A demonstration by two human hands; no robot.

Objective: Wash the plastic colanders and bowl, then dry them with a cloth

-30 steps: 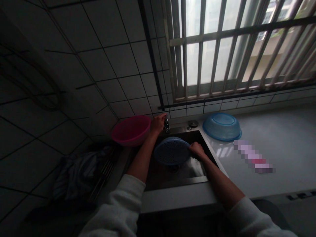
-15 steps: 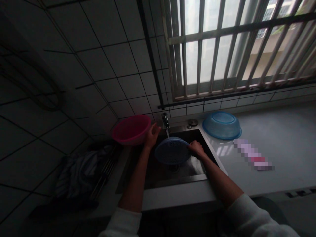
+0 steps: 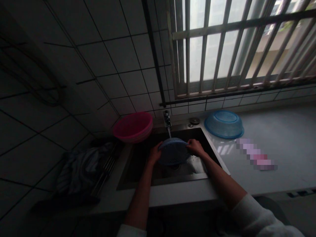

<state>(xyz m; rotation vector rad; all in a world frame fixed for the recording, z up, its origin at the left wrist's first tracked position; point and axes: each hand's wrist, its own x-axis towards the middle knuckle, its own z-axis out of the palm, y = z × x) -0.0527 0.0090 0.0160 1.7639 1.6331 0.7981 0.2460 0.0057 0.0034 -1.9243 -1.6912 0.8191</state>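
Note:
A blue perforated colander (image 3: 173, 152) is held tilted on edge over the steel sink (image 3: 163, 181), under the running tap (image 3: 167, 119). My left hand (image 3: 154, 154) grips its left rim. Gripping the right rim is my right hand (image 3: 195, 147). A thin stream of water falls from the tap onto the top of the colander.
A pink basin (image 3: 133, 126) sits left of the tap on the sink's corner. A blue basin (image 3: 223, 124) lies on the white counter (image 3: 276, 138) to the right. Cloths (image 3: 79, 168) lie on a rack at the left. A barred window (image 3: 237, 46) is behind.
My left hand left the tap handle, came down and took hold of the colander's left rim. Water now runs from the tap. The colander tilted more upright under the stream.

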